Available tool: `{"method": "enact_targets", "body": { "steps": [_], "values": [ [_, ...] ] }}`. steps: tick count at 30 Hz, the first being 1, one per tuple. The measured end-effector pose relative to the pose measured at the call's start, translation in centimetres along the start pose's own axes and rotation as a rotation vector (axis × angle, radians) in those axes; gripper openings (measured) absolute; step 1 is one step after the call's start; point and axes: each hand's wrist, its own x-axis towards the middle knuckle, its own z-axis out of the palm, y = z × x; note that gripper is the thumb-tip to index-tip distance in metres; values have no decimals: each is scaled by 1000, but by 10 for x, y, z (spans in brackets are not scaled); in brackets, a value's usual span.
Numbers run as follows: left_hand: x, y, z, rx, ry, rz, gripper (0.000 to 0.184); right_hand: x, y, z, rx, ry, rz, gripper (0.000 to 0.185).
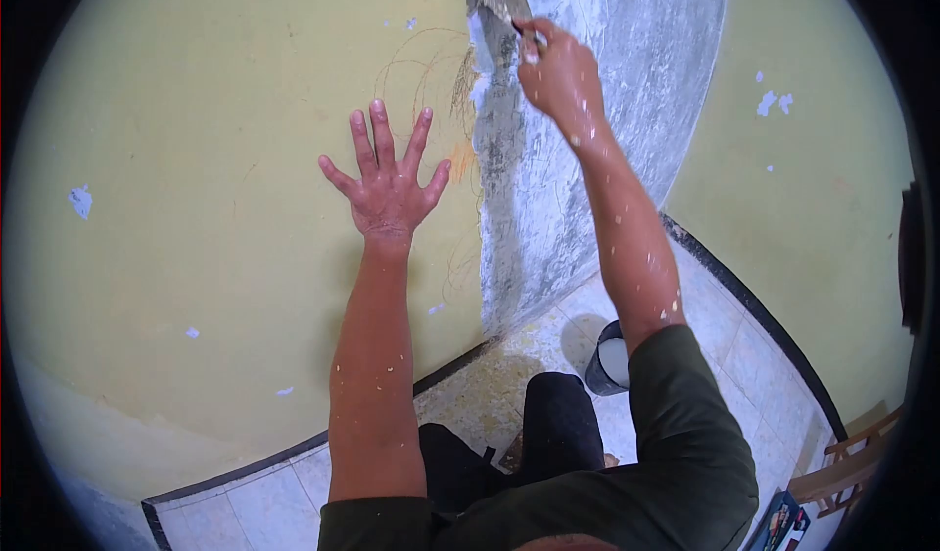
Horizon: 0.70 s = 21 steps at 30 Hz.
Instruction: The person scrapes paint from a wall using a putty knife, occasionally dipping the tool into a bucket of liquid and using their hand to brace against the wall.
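My left hand [390,184] lies flat against the yellow-green painted wall [245,160], its fingers spread. Up and to the right, my right hand [561,71] is closed around the handle of a scraper [506,3]. The scraper's wide metal blade meets the torn edge of the paint. Right of that edge runs a bare grey-white strip of plaster [587,160]. Reddish scribbled lines mark the paint between my hands. Paint flecks dot my right forearm and, more sparsely, the left one.
A dark bucket [609,360] with whitish contents stands on the tiled floor below my right arm. Paint scraps [480,394] litter the tiles near my knees. At the lower right are a wooden stool-like frame [852,468] and a printed box [778,522]. Dark skirting [245,470] edges the wall.
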Motion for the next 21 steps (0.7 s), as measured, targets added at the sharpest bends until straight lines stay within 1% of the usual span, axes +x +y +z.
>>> {"method": "enact_targets", "body": {
  "steps": [3,4,5,7,8,9,11,12,15,16,17,19,21],
  "values": [
    [-1,-2,0,4,-10,2,79,27,-5,-12,60,-25,35,33],
    [-1,-1,0,4,-2,5,79,24,0,-10,49,14,-10,31],
    [-2,-1,0,0,-2,8,79,13,3,-11,45,15,-7,31],
    [-1,-1,1,9,0,5,79,-13,7,-12,26,-171,123,42],
    [0,-1,0,10,8,0,79,-22,22,8,27,-47,-40,30],
    [-1,-1,-1,1,8,0,79,-16,17,8,29,-44,-43,30],
    [1,-1,0,1,7,6,79,8,-2,3,9,68,-81,31],
    [0,-1,0,-3,10,5,79,25,-11,-4,12,38,-32,32],
    [1,-2,-1,0,12,5,77,42,-17,-17,69,71,-65,31],
    [0,-1,-2,2,8,16,75,37,-8,-11,-10,64,-76,30],
    [-1,0,-2,-2,12,16,75,25,-3,-7,-14,68,-76,30],
    [0,-1,-1,-11,22,2,79,-6,-2,-7,-5,-50,28,32],
    [0,-1,-4,0,8,4,78,-2,-10,-5,53,-79,61,34]
  ]
}}
